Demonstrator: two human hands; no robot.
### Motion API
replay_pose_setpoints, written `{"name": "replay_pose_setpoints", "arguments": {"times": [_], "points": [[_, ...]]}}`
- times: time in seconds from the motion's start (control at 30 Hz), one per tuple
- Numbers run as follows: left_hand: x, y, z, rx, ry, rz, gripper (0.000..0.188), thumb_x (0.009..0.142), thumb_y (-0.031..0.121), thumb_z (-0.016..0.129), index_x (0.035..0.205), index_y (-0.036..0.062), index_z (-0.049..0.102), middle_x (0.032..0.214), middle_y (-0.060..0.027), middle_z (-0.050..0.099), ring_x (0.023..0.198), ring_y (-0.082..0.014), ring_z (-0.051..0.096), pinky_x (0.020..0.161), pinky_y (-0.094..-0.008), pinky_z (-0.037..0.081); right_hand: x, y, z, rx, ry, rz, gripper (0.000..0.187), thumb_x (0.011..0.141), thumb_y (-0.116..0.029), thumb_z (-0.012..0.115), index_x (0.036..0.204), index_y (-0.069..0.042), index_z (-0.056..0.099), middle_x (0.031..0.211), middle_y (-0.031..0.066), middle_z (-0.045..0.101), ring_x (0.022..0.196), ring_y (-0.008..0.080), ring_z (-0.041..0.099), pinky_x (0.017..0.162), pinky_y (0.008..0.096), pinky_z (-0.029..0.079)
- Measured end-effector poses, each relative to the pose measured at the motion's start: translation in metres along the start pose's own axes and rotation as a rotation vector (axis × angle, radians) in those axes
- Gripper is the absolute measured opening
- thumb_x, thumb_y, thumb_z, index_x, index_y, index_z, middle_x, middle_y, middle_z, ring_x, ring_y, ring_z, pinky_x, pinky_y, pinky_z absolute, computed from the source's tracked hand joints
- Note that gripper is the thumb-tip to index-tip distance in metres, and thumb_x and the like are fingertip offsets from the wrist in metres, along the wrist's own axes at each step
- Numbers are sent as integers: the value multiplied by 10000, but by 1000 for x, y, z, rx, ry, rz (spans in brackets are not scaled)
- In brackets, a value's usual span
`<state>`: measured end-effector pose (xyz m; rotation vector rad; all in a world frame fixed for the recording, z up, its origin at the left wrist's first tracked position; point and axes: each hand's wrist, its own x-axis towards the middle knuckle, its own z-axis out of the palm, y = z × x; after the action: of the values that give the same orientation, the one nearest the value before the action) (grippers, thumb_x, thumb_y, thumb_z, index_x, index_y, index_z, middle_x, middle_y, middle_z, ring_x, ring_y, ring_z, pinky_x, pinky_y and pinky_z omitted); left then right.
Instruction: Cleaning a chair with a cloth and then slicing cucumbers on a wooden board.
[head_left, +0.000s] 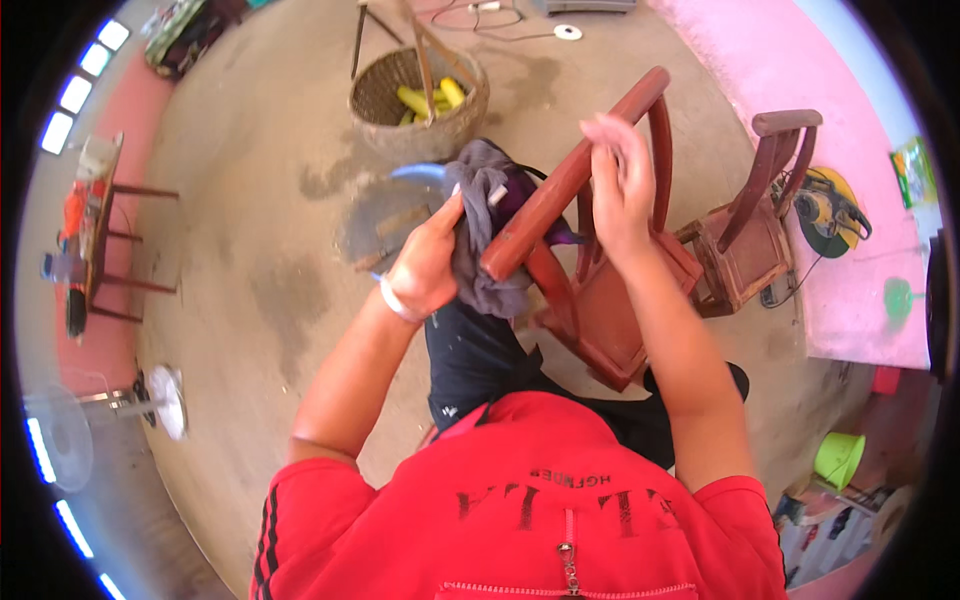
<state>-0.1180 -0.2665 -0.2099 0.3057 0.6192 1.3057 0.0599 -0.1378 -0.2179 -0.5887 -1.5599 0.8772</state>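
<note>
My left hand [425, 262], with a pale band at the wrist, grips a bunched grey cloth [484, 285] against the end of a chair's back. That red-brown wooden chair [545, 210] stands in front of me, its thick top rail slanting up to the right. My right hand [625, 185] is at the rail's upper part, fingers loosely stretched and holding nothing visible; whether it touches the wood is unclear. Dark purple fabric [515, 195] with a small white tag shows behind the rail. A blue curved thing [418, 172] sticks out left of the cloth.
Beyond the chair stands a wicker basket [385, 130] with yellow produce inside. A second wooden chair [745, 245] is on the right, near a power tool [832, 210]. A table [105, 230] and a fan [165, 402] line the left wall. A green bucket [838, 458] sits lower right.
</note>
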Motion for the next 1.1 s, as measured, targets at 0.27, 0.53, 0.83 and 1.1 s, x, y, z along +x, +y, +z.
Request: {"name": "replay_pose_setpoints", "arguments": {"times": [0.27, 0.53, 0.83, 1.1], "points": [[15, 9, 66, 1983, -191, 554, 603, 905, 223, 603, 1390, -32, 351, 1334, -253, 442, 1165, -417, 523, 1010, -420, 414, -150, -5, -27, -188, -336, 429, 467, 809, -154, 662, 1236, -27, 521, 1103, 163, 624, 982, 291, 635, 867, 387, 488], [191, -3, 110, 2218, -59, 573, 666, 867, 328, 627, 1393, 19, 361, 1242, -260, 523, 1047, -454, 586, 910, -488, 485, -166, 7, -7, -309, -197, 398, 330, 733, -168, 747, 1014, -79, 599, 843, 157, 679, 795, 352, 673, 718, 405, 534], [309, 64, 92, 1912, -152, 357, 590, 801, 431, 652, 1217, 21, 567, 1013, -161, 678, 938, -300, 665, 870, -413, 516, -166, 11, 24, -268, -182, 315, 297, 729, -207, 743, 958, -94, 592, 796, 155, 662, 759, 378, 659, 677, 446, 534], [159, 20, 20, 463, -72, -157, 433, 910, 373, 612, 1201, 53, 596, 1055, -97, 686, 876, -217, 654, 786, -349, 540, -170, 23, -2, -369, -122, 240, 272, 684, -195, 746, 902, -118, 604, 720, 112, 629, 730, 365, 599, 678, 459, 528]]}}
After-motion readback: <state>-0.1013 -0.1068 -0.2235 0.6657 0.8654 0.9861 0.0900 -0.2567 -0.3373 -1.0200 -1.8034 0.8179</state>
